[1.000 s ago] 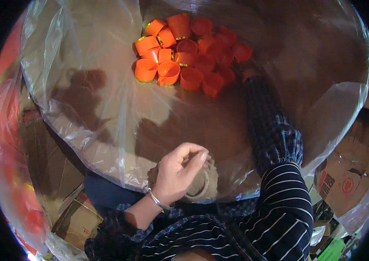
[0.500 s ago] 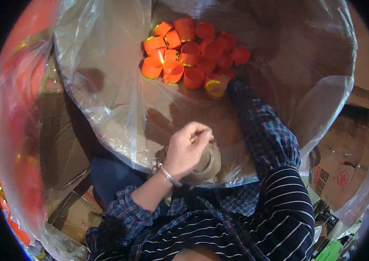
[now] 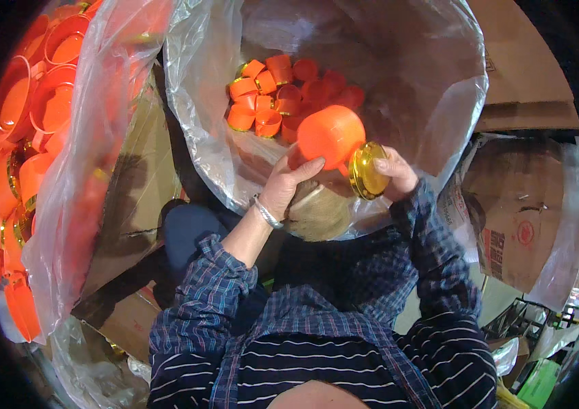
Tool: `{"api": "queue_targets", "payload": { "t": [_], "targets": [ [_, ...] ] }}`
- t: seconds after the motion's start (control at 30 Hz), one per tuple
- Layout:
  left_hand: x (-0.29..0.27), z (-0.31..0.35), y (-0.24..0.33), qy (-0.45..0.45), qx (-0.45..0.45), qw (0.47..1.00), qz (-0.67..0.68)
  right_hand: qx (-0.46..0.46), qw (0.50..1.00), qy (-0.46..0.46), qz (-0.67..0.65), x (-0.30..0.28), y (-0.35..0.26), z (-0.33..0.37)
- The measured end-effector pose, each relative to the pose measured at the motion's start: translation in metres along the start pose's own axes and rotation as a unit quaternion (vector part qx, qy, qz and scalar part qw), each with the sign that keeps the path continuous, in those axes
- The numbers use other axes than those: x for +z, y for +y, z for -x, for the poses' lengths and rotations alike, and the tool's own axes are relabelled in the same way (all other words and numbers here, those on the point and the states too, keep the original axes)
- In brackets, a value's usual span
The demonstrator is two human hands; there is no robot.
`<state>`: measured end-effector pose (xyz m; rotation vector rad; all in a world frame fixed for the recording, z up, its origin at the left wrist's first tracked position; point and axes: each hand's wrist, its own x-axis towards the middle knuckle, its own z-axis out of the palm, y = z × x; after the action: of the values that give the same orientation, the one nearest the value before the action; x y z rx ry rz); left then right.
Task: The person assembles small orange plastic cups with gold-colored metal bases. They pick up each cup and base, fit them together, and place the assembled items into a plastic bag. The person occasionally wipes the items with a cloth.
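My left hand point(image 3: 291, 183) is closed on an orange plastic cup point(image 3: 331, 136), its thumb along the cup's near side. My right hand point(image 3: 398, 174) grips a shiny gold round piece point(image 3: 369, 170) like a lid or base, fingers at its right edge. The gold piece is held tilted close beside the cup; whether the two touch I cannot tell. Both are held over a large bin lined with clear plastic point(image 3: 197, 129). Deeper inside it lies a heap of orange cups point(image 3: 262, 102), some with gold bands.
On the left, a plastic bag point(image 3: 102, 150) holds many larger orange cups point(image 3: 54, 95) with gold trim. Cardboard point(image 3: 136, 204) stands between bag and bin. A cardboard box point(image 3: 528, 218) is at the right. A brownish round bundle point(image 3: 320, 213) sits at the bin's near edge.
My right hand has come up from the heap and now holds the gold piece. My left hand, earlier closed near the brownish bundle, now holds an orange cup. The view has shifted.
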<state>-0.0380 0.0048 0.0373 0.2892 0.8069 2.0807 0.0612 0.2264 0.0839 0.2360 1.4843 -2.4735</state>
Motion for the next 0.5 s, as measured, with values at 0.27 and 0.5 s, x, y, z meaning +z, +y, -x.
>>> {"api": "queue_targets", "payload": {
  "t": [0.27, 0.5],
  "targets": [
    [0.001, 0.007, -0.005, -0.030, -0.021, 0.999, -0.002, -0.058, 0.989, -0.011, -0.136, 0.015, 0.053, 0.045],
    [-0.013, -0.007, -0.007, 0.057, -0.098, 0.987, -0.115, -0.169, 0.923, 0.294, -0.181, 0.009, 0.052, 0.026]
  ]
}}
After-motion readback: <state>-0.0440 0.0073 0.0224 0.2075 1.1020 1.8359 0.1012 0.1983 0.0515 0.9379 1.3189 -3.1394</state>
